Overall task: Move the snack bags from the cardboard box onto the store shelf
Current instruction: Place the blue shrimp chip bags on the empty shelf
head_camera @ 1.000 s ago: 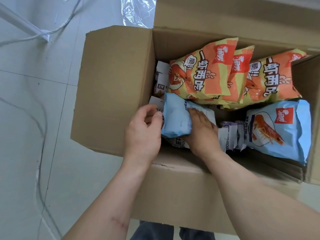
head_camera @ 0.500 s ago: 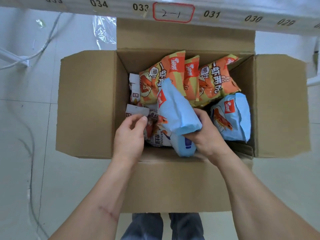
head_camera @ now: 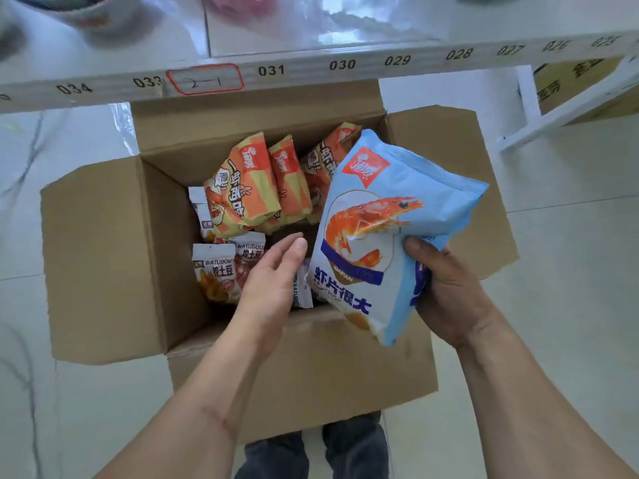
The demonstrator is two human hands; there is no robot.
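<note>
An open cardboard box point(head_camera: 103, 257) stands on the floor below me. My right hand point(head_camera: 449, 288) grips a light blue shrimp snack bag point(head_camera: 387, 219) by its lower right side, lifted above the box's right half. My left hand point(head_camera: 273, 285) hovers over the box with straight fingers, holding nothing, just left of the blue bag. Inside the box stand three orange snack bags point(head_camera: 242, 191) at the back and small white potato snack packs point(head_camera: 216, 271) at the left. The white store shelf edge point(head_camera: 345, 63), with number labels, runs across the top.
A bowl-like container point(head_camera: 93, 12) and a clear wrapped item sit on the shelf above. Another cardboard box point(head_camera: 581, 81) lies behind a white shelf leg point(head_camera: 529, 95) at the upper right. Pale floor tiles surround the box. My legs show below it.
My right hand has lifted the blue bag out of the box, turning its printed front toward me. My left hand has let go and opened. The view has tilted up to show the shelf.
</note>
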